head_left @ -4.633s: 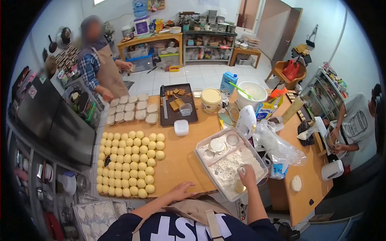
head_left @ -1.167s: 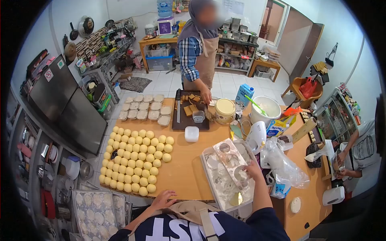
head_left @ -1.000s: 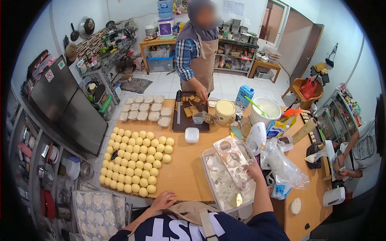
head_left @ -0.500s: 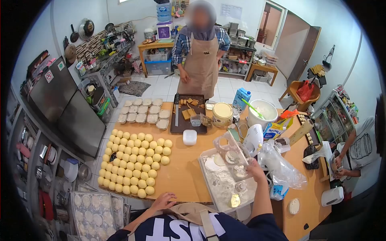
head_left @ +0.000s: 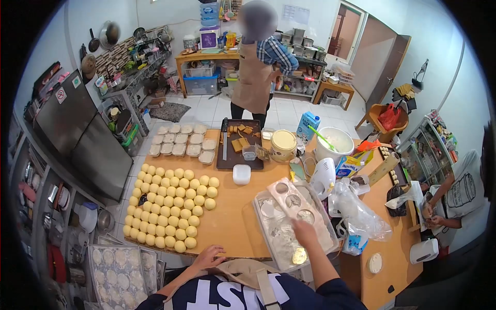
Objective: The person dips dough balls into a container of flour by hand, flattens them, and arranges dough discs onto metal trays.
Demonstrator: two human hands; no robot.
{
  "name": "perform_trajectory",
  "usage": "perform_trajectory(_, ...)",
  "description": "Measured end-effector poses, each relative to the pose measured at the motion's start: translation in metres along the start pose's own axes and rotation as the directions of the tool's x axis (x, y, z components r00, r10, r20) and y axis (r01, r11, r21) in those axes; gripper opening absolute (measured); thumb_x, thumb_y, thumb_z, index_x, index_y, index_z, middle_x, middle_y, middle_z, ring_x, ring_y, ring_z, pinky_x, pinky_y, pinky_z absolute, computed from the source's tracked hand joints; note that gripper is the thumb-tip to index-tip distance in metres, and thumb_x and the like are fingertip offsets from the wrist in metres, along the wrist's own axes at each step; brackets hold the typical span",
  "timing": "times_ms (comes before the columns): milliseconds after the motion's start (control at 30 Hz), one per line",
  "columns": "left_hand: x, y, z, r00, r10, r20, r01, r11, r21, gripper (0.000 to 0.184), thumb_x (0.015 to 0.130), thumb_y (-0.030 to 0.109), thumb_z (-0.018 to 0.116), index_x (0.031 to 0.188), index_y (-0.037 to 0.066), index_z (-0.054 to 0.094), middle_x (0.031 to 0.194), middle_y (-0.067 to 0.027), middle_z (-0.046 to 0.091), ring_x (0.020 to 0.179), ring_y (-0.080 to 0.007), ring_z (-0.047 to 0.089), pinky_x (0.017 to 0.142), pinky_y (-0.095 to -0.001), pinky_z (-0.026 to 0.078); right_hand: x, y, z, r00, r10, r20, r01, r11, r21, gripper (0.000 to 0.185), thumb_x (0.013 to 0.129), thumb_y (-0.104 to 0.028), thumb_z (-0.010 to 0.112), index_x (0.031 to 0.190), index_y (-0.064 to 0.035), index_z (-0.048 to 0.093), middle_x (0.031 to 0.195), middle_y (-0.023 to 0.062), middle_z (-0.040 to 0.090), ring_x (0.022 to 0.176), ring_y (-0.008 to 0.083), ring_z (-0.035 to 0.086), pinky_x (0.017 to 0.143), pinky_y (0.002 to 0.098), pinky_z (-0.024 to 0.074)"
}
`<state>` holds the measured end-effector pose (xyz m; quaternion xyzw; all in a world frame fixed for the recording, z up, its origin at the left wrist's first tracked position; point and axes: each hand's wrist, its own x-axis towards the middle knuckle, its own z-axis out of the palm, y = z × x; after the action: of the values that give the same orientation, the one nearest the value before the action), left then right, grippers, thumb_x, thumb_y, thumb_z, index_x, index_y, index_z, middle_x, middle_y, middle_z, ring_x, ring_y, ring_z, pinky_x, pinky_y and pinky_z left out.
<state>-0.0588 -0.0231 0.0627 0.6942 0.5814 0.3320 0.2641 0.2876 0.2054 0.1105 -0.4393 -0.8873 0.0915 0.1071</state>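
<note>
My right hand (head_left: pixel 305 232) grips the near end of a pale pinkish mould plate (head_left: pixel 285 189) with several round holes. It lies at a slant over a white tray (head_left: pixel 262 227) dusted with flour. Faint round imprints or discs (head_left: pixel 272 209) show in the flour beside the mould. Near the tray's front edge sits a shiny yellow round piece (head_left: pixel 299 256), whose kind I cannot make out. My left hand (head_left: pixel 211 257) rests at the near table edge with fingers stretched out, holding nothing.
Rows of yellow dough balls (head_left: pixel 175 201) cover the table's left. Behind them are white lidded tubs (head_left: pixel 178 149) and a dark tray (head_left: pixel 227 163) with a knife and brown pieces. A mixer (head_left: pixel 323 178), bowl (head_left: pixel 336 147) and plastic bag (head_left: pixel 356 209) stand right. Two people (head_left: pixel 253 77) are nearby.
The mould has come down from a raised, tilted pose to lie flatter over the flour, my right hand moving left with it. The aproned person across the table has turned sideways.
</note>
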Motion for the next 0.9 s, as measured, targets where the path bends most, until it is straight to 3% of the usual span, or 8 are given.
perform_trajectory(67, -0.002, 0.002, -0.003, 1.0, -0.006, -0.001, 0.006, 1.0, 0.013, 0.03, 0.082, 0.028, 0.066, 0.103, 0.008, 0.064, 0.11, -0.0124, 0.06, 0.104, -0.0289, 0.056, 0.089, -0.0376, 0.045, -0.005, -0.003, 0.006, 1.0, -0.02, 0.003, 0.02, 0.999, -0.026, 0.03, 0.084, -0.013, 0.053, 0.114, -0.0128, 0.057, 0.081, 0.012, 0.059, 0.076, 0.0304, 0.059, 0.066, 0.0436, 0.0465)
perform_trajectory(300, -0.003, 0.01, -0.007, 0.999, -0.053, 0.001, 0.053, 0.998, -0.024, 0.029, 0.083, 0.028, 0.065, 0.104, 0.008, 0.063, 0.111, -0.0125, 0.059, 0.105, -0.0289, 0.055, 0.09, -0.0373, 0.044, 0.004, -0.013, -0.021, 0.947, -0.049, -0.317, 0.016, 0.994, -0.106, 0.039, 0.082, -0.013, 0.057, 0.121, -0.0142, 0.053, 0.083, 0.0091, 0.057, 0.079, 0.0289, 0.056, 0.068, 0.0428, 0.0426)
perform_trajectory(400, -0.003, 0.01, -0.008, 0.999, -0.047, 0.004, 0.047, 0.999, -0.012, 0.03, 0.083, 0.028, 0.065, 0.105, 0.008, 0.063, 0.111, -0.0128, 0.059, 0.105, -0.0292, 0.055, 0.09, -0.0377, 0.044, -0.001, -0.01, -0.002, 0.953, -0.039, -0.3, 0.026, 0.999, -0.047, 0.04, 0.082, -0.013, 0.058, 0.122, -0.0136, 0.052, 0.082, 0.0093, 0.057, 0.078, 0.0293, 0.055, 0.069, 0.0433, 0.0423)
perform_trajectory(500, -0.003, 0.013, -0.007, 0.996, -0.088, 0.008, 0.088, 0.994, -0.058, 0.031, 0.083, 0.028, 0.065, 0.105, 0.007, 0.063, 0.111, -0.0132, 0.058, 0.105, -0.0297, 0.055, 0.09, -0.0379, 0.044, -0.005, 0.001, 0.02, 0.994, 0.007, -0.11, -0.014, 0.998, -0.065, 0.037, 0.082, -0.012, 0.055, 0.119, -0.0109, 0.054, 0.081, 0.0096, 0.059, 0.073, 0.0287, 0.056, 0.064, 0.042, 0.0425)
perform_trajectory(700, -0.007, 0.004, -0.004, 0.999, -0.035, 0.003, 0.035, 0.999, 0.014, 0.031, 0.082, 0.028, 0.065, 0.105, 0.008, 0.063, 0.111, -0.0136, 0.058, 0.105, -0.03, 0.055, 0.09, -0.0383, 0.044, 0.004, -0.015, -0.004, 0.927, -0.03, -0.374, 0.013, 0.999, -0.048, 0.033, 0.082, -0.011, 0.055, 0.115, -0.0094, 0.057, 0.08, 0.0106, 0.059, 0.07, 0.0301, 0.057, 0.065, 0.043, 0.0429)
perform_trajectory(800, -0.004, 0.011, -0.007, 0.999, -0.044, -0.004, 0.044, 0.999, 0.004, 0.03, 0.082, 0.028, 0.065, 0.104, 0.008, 0.064, 0.111, -0.0137, 0.058, 0.105, -0.03, 0.055, 0.091, -0.0386, 0.044, -0.002, -0.004, 0.02, 0.983, -0.017, -0.185, 0.003, 0.997, -0.073, 0.034, 0.081, -0.01, 0.057, 0.115, -0.0089, 0.057, 0.079, 0.0096, 0.059, 0.072, 0.0298, 0.057, 0.065, 0.043, 0.0425)
perform_trajectory(900, -0.006, 0.007, -0.007, 0.996, -0.071, 0.044, 0.071, 0.997, 0.006, 0.033, 0.085, 0.03, 0.064, 0.109, 0.008, 0.062, 0.116, -0.0128, 0.055, 0.113, -0.0283, 0.05, 0.094, -0.0375, 0.042, 0.002, -0.009, 0.008, 0.984, 0.019, -0.175, -0.022, 1.0, -0.014, 0.03, 0.08, -0.009, 0.058, 0.11, -0.0089, 0.057, 0.084, 0.0111, 0.06, 0.08, 0.0314, 0.057, 0.069, 0.0439, 0.0431)
